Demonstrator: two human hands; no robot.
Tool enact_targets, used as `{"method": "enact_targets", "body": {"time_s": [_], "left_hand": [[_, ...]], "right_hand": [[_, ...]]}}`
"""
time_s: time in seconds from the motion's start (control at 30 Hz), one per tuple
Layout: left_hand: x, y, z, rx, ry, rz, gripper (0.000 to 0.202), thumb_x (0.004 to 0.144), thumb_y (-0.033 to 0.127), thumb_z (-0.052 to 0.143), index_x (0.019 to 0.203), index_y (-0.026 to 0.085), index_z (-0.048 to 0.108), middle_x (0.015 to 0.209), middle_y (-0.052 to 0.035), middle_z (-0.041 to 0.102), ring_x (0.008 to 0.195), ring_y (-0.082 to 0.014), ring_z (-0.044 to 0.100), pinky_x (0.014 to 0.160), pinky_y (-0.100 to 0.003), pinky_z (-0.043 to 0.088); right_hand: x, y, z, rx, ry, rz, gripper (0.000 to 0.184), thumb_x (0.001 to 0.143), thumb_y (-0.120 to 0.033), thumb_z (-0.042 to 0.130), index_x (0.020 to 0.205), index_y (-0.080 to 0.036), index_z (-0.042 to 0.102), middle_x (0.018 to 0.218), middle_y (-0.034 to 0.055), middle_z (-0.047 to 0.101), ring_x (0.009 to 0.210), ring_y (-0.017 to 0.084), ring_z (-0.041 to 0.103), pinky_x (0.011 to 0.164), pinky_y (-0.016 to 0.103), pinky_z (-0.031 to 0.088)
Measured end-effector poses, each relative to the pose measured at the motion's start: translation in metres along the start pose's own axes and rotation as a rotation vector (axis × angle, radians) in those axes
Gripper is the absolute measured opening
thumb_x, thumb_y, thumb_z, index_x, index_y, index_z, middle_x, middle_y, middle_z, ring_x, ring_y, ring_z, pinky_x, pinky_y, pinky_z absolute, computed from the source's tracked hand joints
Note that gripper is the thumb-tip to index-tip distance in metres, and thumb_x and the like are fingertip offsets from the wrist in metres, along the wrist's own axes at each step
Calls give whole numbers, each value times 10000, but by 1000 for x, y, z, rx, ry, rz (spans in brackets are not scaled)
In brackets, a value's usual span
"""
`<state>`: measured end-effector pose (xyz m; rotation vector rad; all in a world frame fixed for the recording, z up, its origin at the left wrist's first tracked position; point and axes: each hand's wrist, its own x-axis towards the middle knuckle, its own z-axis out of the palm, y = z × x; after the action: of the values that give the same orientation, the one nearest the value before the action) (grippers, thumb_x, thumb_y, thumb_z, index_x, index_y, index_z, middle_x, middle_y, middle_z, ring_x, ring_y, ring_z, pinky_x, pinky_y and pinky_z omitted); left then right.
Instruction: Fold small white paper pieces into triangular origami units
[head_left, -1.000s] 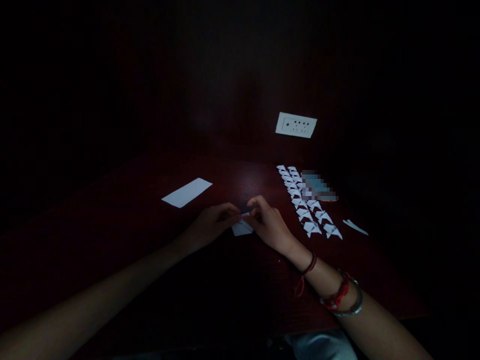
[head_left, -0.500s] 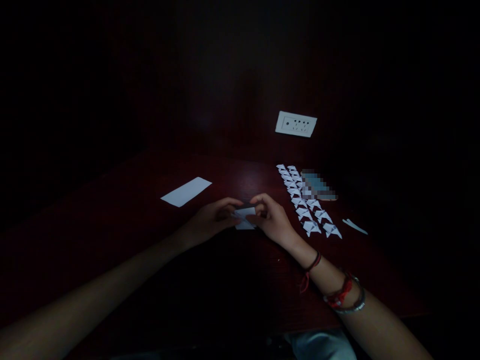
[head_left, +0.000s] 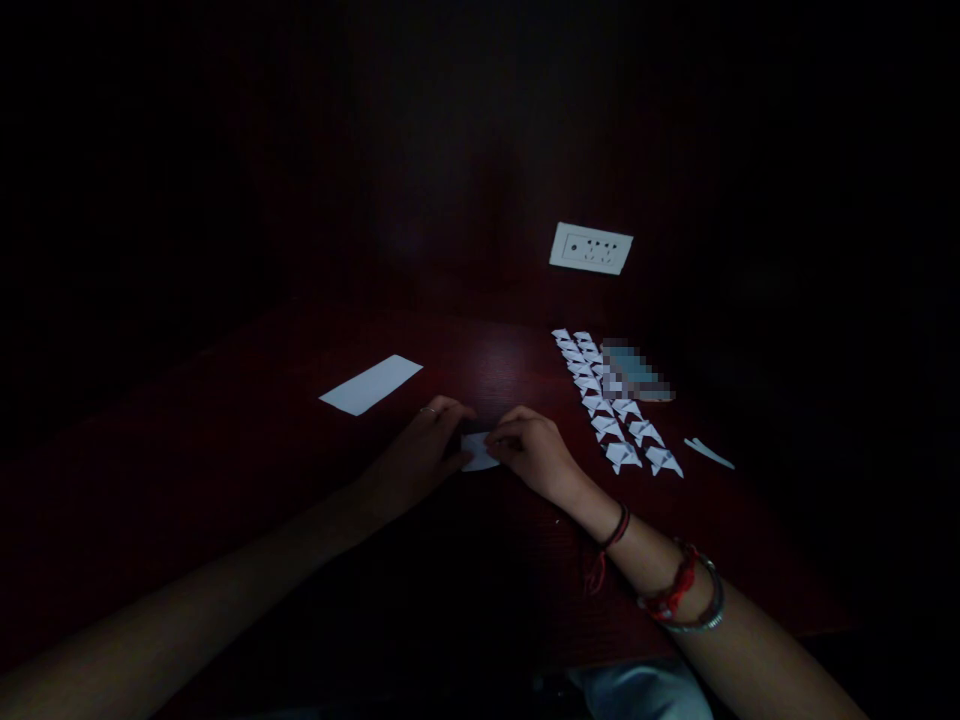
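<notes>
A small white piece of paper [head_left: 477, 453] lies low over the dark red table, between my two hands. My left hand [head_left: 429, 445] has its thumb at the paper's left edge, and its other fingers are curved above and apart from the thumb. My right hand [head_left: 534, 450] pinches the paper's right side between thumb and fingers, hiding that end. Off to the right stand two rows of folded white paper figures [head_left: 598, 405]. A flat white paper strip [head_left: 371, 385] rests on the table to the left, out of reach of my fingers.
Beside the folded figures lies a blurred-out flat object [head_left: 637, 372]. Two thin white slips [head_left: 709, 453] sit farther right on the table [head_left: 480, 350]. A white socket plate [head_left: 591, 248] is on the wall behind. The surroundings are very dark.
Both hands have come down slightly with the paper, toward the table. The left hand's fingers have spread from its thumb, and the right hand's fingers have closed more over the paper.
</notes>
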<state>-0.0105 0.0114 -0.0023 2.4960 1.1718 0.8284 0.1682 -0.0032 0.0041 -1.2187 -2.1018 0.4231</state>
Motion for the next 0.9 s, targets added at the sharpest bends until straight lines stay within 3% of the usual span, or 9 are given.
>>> {"method": "enact_targets", "body": {"time_s": [0.1, 0.2, 0.27, 0.5, 0.67, 0.9], "left_hand": [[-3, -5, 2, 77, -79, 103, 228, 790, 180, 441, 1011, 185, 497, 1056, -51, 483, 976, -192, 454, 834, -324, 363], [-6, -14, 3, 106, -189, 182, 246, 830, 183, 381, 1024, 204, 531, 1043, -42, 528, 942, -185, 486, 826, -327, 364], [-7, -18, 3, 141, -200, 217, 265, 825, 194, 394, 1049, 214, 534, 1073, -44, 530, 963, -195, 483, 835, -337, 354], [-13, -20, -1, 246, -238, 272, 364, 822, 165, 388, 1166, 262, 456, 1171, -24, 499, 1043, -201, 450, 852, -354, 338], [-16, -26, -7, 234, -287, 327, 420, 822, 157, 379, 1212, 312, 401, 1265, 27, 414, 1178, -214, 311, 921, -369, 284], [-25, -9, -17, 256, -308, 224, 430, 829, 261, 389, 1251, 326, 337, 1290, 28, 379, 1197, -246, 282, 921, -389, 251]], "right_hand": [[0, 3, -3, -50, -87, -50, 110, 716, -140, 563, 767, -171, 655, 792, 29, 552, 728, 108, 514, 677, 232, 413], [0, 6, -9, -46, -226, -130, 175, 692, -164, 601, 859, -186, 649, 869, 37, 559, 795, 124, 522, 725, 248, 417], [0, 8, -14, -32, -284, -176, 221, 691, -170, 606, 908, -197, 637, 908, 39, 559, 826, 127, 525, 753, 256, 417], [2, 14, -20, -25, -324, -272, 212, 742, -203, 556, 942, -178, 623, 934, 50, 578, 838, 125, 542, 769, 252, 421], [4, 17, -21, -33, -319, -303, 210, 755, -190, 538, 948, -180, 619, 913, 50, 587, 833, 126, 545, 759, 261, 430], [4, 17, -21, -100, -324, -364, 189, 785, -210, 498, 914, -163, 629, 917, 62, 576, 842, 133, 545, 772, 260, 425]]}}
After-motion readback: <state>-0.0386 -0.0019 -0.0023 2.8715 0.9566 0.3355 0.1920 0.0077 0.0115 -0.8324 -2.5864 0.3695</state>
